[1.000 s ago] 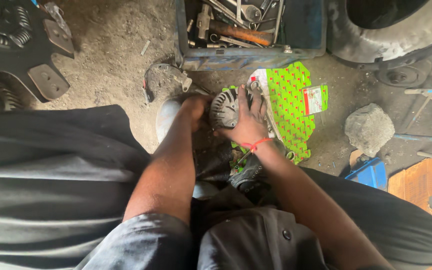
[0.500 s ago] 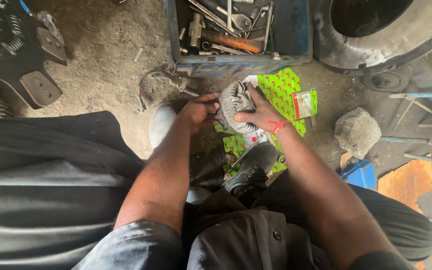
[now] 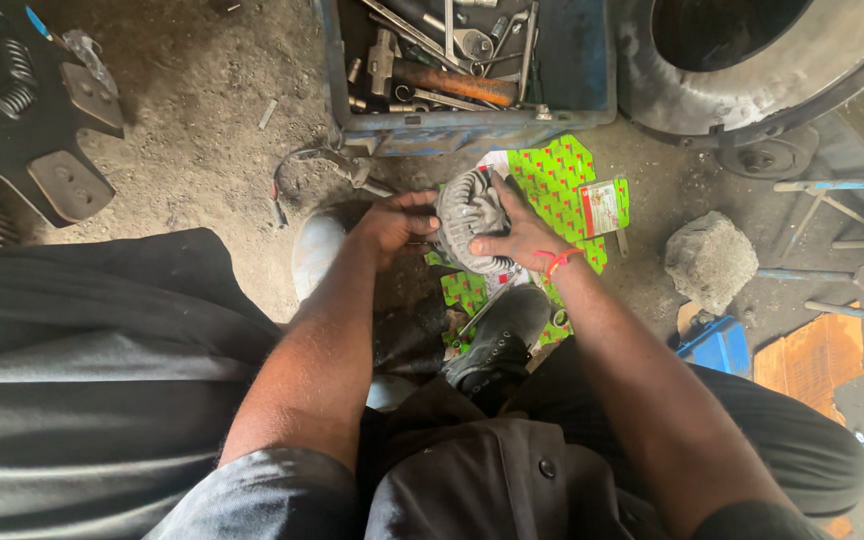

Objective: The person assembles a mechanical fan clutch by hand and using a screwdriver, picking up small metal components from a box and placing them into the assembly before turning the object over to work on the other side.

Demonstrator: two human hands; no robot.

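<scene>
A round grey finned metal housing [image 3: 468,218], like an alternator body, is held just above the dirt floor. My left hand [image 3: 393,225] grips its left side. My right hand [image 3: 518,232], with a red band at the wrist, clasps its right side with fingers spread over the top. Under and behind the part lies a bright green patterned cardboard box [image 3: 564,182], flattened on the ground. My black shoe [image 3: 497,345] sits just below the hands.
A blue metal toolbox [image 3: 472,131] full of wrenches and a hammer stands just beyond the hands. A large tyre [image 3: 752,95] is at top right, a grey stone [image 3: 709,259] to the right, a clutch plate [image 3: 22,120] at top left.
The view has shifted slightly; the hands and the grey part sit a little higher and more to the right in the picture. Both hands keep their hold on the part.
</scene>
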